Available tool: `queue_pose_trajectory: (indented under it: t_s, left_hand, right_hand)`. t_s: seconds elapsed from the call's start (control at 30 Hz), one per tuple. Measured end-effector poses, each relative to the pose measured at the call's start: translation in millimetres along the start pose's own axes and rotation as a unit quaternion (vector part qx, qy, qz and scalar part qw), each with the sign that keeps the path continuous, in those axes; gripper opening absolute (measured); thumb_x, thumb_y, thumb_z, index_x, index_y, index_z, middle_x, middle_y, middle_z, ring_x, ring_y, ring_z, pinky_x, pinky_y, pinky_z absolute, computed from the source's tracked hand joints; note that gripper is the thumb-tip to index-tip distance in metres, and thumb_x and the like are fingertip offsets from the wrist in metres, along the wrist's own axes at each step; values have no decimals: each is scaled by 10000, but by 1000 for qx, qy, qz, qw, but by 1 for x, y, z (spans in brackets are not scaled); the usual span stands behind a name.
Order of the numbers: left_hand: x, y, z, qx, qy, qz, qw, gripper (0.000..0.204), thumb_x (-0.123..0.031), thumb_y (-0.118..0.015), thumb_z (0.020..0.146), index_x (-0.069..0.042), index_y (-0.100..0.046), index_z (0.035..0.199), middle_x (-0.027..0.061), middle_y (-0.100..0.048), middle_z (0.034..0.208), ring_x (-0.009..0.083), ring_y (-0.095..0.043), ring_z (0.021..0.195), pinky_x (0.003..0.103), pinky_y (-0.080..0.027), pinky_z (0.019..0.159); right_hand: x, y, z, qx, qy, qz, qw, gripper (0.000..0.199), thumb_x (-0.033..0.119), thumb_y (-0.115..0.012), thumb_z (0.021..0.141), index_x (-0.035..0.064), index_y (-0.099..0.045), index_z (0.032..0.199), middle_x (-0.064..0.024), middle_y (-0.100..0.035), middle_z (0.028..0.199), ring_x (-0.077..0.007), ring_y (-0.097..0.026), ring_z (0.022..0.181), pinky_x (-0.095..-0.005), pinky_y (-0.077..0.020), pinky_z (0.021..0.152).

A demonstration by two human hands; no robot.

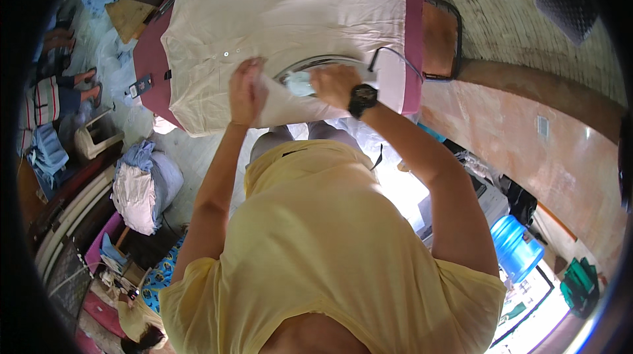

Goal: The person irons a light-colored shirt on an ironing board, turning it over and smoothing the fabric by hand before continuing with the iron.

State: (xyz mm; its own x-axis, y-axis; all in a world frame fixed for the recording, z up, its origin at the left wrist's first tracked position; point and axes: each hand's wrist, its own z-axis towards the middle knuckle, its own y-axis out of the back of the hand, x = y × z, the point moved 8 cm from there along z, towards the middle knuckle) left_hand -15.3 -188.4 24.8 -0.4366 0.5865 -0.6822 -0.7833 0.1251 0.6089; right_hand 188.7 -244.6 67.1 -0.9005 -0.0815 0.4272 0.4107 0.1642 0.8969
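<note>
A cream garment with small buttons [283, 4] is spread over a maroon-covered ironing board [413, 31], its near edge hanging toward me. My right hand [335, 85], with a black watch on the wrist, is closed round the handle of a clothes iron [300, 84]. The iron has a pale top and a shiny, rounded metal edge, and it rests on the garment right of the middle. Left of it, my left hand [248, 92] is raised at the cloth near the buttons. Motion smears its fingers, so I cannot tell whether they pinch the fabric.
The iron's dark cord [402, 57] runs off the board's right side. A phone [140, 86] lies at the left end. A cloth bundle [146, 186] is on the floor at left. Other people's legs [82, 90] show at far left. A blue water jug [516, 247] stands lower right.
</note>
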Motion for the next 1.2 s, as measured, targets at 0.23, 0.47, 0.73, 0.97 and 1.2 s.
queue_pose_trajectory:
  t_s: [0.23,0.47,0.73,0.97,1.2]
  left_hand:
    - [-16,-65,-22,220,-44,202,953,592,-396,-504,994,-228,-363,1543,8,-256,1643,294,-196,1520,567,-160,1205]
    - [-8,-70,-25,239,-38,231,942,581,-364,-477,1005,-233,-339,1554,13,-228,1654,285,-153,1534,551,-105,1220]
    - [-12,-65,-22,201,-42,209,956,531,-327,-506,988,-227,-423,1502,10,-307,1617,294,-244,1499,576,-160,1194]
    - [-101,-136,46,156,-183,-61,969,350,-103,-653,873,-115,-632,1223,80,-561,1277,284,-508,1219,479,-375,1064]
    - [-165,-274,112,261,-235,-109,930,273,-48,-595,903,-69,-626,1173,115,-579,1168,308,-556,1119,407,-476,977]
  right_hand:
    - [-170,48,-98,42,-189,-83,978,465,391,-414,949,96,-716,754,-185,-704,770,-369,-695,715,-518,-552,701]
    - [-64,-23,-89,165,-103,-75,978,272,358,-564,869,135,-720,859,-127,-713,799,-361,-696,789,-494,-556,705]
    - [-121,10,-169,15,-248,-61,967,297,324,-514,863,86,-671,781,-178,-676,704,-396,-676,687,-540,-534,664]
    - [-166,15,-220,-178,-349,-89,916,370,365,-473,896,94,-709,808,-225,-680,758,-425,-672,702,-546,-540,675]
    - [-184,14,-227,-255,-527,-17,810,556,549,-503,954,27,-685,886,-250,-691,808,-472,-662,779,-538,-529,723]
